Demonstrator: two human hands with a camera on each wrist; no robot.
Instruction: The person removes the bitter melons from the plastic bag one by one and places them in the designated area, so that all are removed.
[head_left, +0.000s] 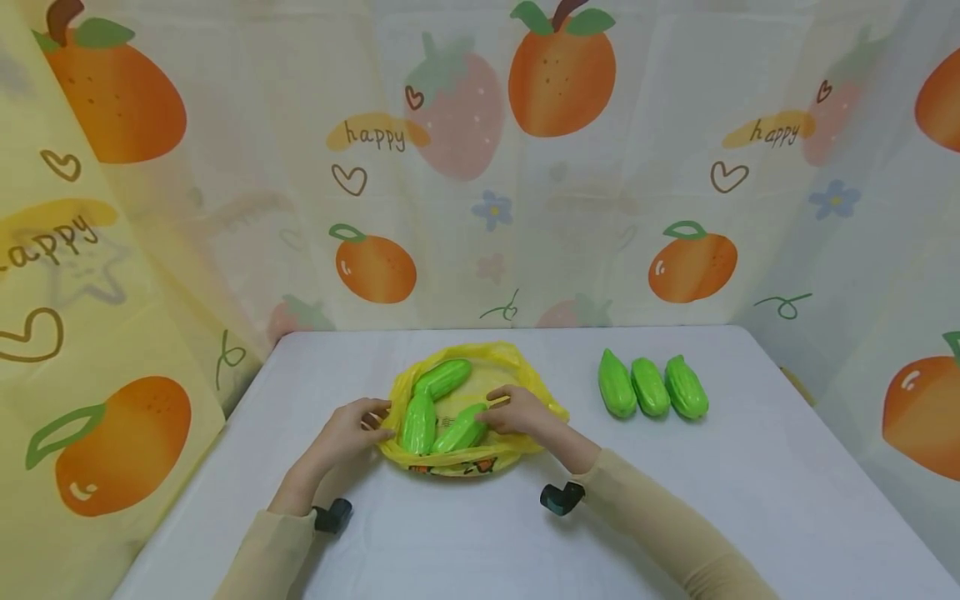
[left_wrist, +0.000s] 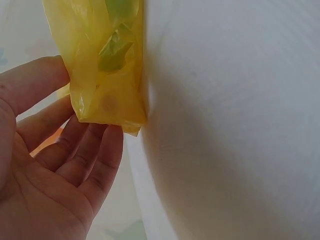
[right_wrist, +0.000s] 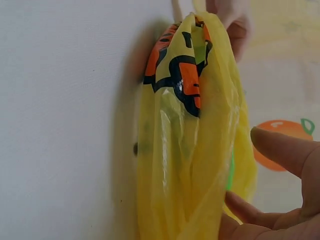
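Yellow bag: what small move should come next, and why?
I'd probably ease the right hand clear of the yellow bag, toward the nearest loose vegetable. The fingers look spread, the bagged vegetable beside them already lies inside, and three sit outside in a row.

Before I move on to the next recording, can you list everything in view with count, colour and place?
Bagged vegetables: three visible, green, inside the open bag
Loose vegetables: three, green, side by side on the table, right of the bag
Plastic bag: one, yellow with orange-and-black print, on the table
Table: one, white, beneath everything
Printed cloth: number of pieces unclear, pale with fruit prints and "happy", behind and beside the table
Wrist devices: two, dark, one by each wrist
Sleeves: two, beige, on the forearms
Left hand: one, bare, touching the bag's left side
Right hand: one, bare, at the bag's right side
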